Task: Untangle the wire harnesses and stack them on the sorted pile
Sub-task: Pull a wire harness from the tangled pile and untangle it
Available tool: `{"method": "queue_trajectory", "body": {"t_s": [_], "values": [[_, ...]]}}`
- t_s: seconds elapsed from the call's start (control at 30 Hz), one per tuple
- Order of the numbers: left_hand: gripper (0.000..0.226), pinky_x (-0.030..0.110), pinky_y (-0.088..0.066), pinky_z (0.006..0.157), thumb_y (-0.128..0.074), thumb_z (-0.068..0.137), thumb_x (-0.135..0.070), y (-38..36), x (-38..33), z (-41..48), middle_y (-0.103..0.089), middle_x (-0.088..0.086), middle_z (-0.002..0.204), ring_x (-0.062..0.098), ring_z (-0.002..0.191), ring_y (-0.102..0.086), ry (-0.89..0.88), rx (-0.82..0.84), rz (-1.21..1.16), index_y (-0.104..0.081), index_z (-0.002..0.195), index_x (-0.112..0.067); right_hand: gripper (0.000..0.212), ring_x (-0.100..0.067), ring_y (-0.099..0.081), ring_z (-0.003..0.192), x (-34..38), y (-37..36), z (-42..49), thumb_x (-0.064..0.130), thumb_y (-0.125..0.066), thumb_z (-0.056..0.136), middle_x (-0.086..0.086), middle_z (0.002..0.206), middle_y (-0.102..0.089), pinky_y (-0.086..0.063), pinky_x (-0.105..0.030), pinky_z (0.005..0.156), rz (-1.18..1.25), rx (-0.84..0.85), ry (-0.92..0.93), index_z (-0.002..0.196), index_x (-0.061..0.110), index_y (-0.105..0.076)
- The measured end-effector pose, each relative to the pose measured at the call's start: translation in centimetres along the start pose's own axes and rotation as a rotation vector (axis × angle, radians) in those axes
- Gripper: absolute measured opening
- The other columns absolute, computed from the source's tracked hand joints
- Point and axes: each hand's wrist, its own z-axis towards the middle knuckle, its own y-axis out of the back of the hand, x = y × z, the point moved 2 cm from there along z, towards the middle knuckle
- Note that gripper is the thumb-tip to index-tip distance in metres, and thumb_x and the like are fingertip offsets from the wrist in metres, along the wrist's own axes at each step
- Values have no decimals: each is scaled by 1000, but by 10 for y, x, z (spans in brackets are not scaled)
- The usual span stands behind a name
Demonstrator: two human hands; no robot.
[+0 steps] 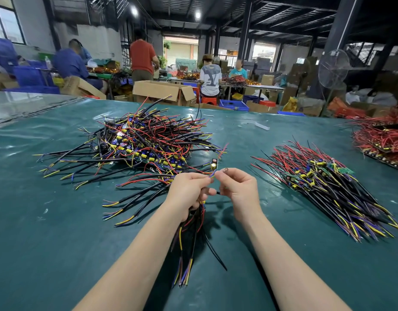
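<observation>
A worker's left hand [189, 189] is clamped around a loose bundle of black, yellow, purple and red wire harnesses [190, 239], its ends trailing back toward the body. The right hand [238, 191], just beside it, pinches a single wire end, apparently to tease one harness free. Beyond and left of the left hand sprawls the tangled heap of multicoloured harnesses [148, 140]. The neatly aligned sorted pile [323, 185] lies well right of the right hand on the dark green tabletop [59, 221], within reach for stacking.
</observation>
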Motion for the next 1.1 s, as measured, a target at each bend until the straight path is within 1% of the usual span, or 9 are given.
{"method": "queue_trajectory", "body": {"t_s": [0.17, 0.33, 0.47, 0.57, 0.63, 0.73, 0.83, 0.97, 1.1], "values": [[12, 12, -43, 39, -54, 88, 2, -3, 2, -1, -61, 5, 65, -1, 38, -53, -24, -2, -5, -63, 87, -5, 26, -5, -56, 48, 2, -4, 0, -6, -67, 77, -8, 69, -57, -49, -17, 49, -172, -49, 103, 64, 14, -58], [23, 14, -35, 38, -55, 81, 6, 1, 3, 0, -58, 7, 54, 11, 44, -48, -51, -57, -40, -62, 61, -5, 29, -6, -53, 49, 3, -5, 0, -10, -63, 79, 0, 56, -54, -52, -20, 49, -115, -7, 99, 63, 10, -51], [23, 12, -31, 36, -64, 82, -10, 2, 2, 0, -60, -4, 49, 3, 40, -46, -129, -96, 55, -65, 60, -13, 26, -5, -55, 54, 2, -4, 0, -6, -65, 79, 9, 53, -58, -52, -21, 53, -61, -10, 69, 63, 13, -55], [24, 16, -33, 42, -67, 80, -13, 5, 1, 1, -61, 0, 53, 7, 43, -49, -205, -189, 163, -66, 55, -16, 22, -3, -58, 57, 1, -4, 0, -4, -64, 79, 11, 56, -61, -49, -18, 51, 70, -4, -5, 68, 14, -58], [24, 19, -35, 45, -67, 78, -12, 6, 1, 2, -60, 6, 56, 17, 49, -48, -187, -224, 143, -65, 54, -13, 20, -2, -60, 56, -1, -7, 0, -4, -61, 81, 10, 60, -63, -48, -17, 49, 191, -15, -78, 77, 15, -59], [25, 15, -35, 39, -67, 77, -7, 7, 4, 2, -56, 5, 50, 15, 46, -45, -121, -221, 71, -63, 53, -9, 25, -3, -61, 51, -4, -9, 0, -13, -57, 80, -1, 65, -60, -51, -17, 49, 298, -79, -123, 79, 12, -55], [26, 14, -32, 37, -66, 77, -4, 8, 4, 1, -53, 4, 47, 14, 43, -41, -106, -203, 92, -60, 51, -6, 25, -2, -60, 52, -3, -8, -1, -15, -59, 78, 4, 59, -63, -51, -16, 51, 177, -56, -56, 74, 9, -58], [31, 21, -37, 49, -67, 75, -12, 8, 3, 2, -52, -1, 40, 15, 38, -40, -161, -209, 310, -62, 44, -14, 26, 3, -57, 52, 2, -6, -1, -11, -64, 76, 11, 54, -65, -46, -13, 50, -12, -58, 42, 66, 13, -64], [41, 29, -46, 59, -65, 74, -18, 10, 3, 0, -53, -1, 40, 18, 40, -45, -211, -249, 487, -55, 34, -17, 28, -16, -55, 70, 1, -9, -2, -10, -67, 73, -9, 77, -63, -48, -26, 70, -104, -58, 72, 64, 17, -63]]}}
